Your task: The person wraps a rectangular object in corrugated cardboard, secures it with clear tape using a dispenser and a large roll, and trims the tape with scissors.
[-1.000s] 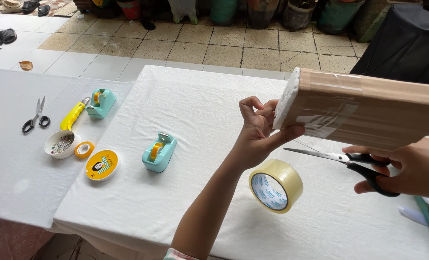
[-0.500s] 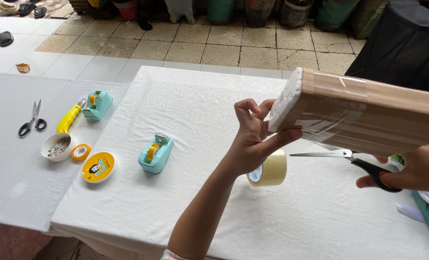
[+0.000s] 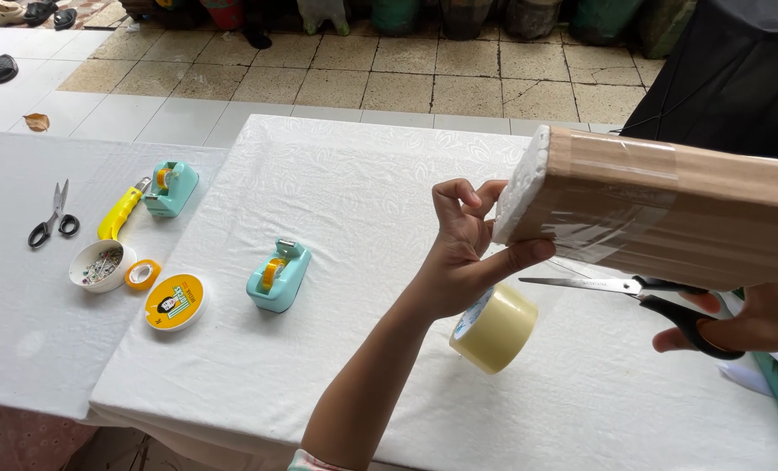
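My left hand [image 3: 459, 253] grips the white foam end of a long block wrapped in brown paper [image 3: 668, 209], thumb under its lower edge and fingers curled against the end face. Clear tape bands show on the paper. My right hand [image 3: 755, 318] holds black-handled scissors [image 3: 598, 283] just under the block, with the blades pointing left toward my left thumb. A wide roll of clear packing tape [image 3: 498, 331] sits tilted on edge right below my left hand. I cannot tell whether a strip joins it to the block.
The white-clothed table [image 3: 336, 174] carries a teal tape dispenser [image 3: 277, 275]. Left of it are a yellow round tin [image 3: 174, 303], a small tape roll [image 3: 143, 274], a bowl of pins [image 3: 99, 264], a yellow cutter [image 3: 120, 212], another dispenser [image 3: 171, 187] and scissors [image 3: 53, 216]. A black-draped object [image 3: 738, 70] stands back right.
The packing tape roll, flat on the table a second ago, has tipped up on edge below my left hand. The scissors stay under the block, and my view has shifted slightly.
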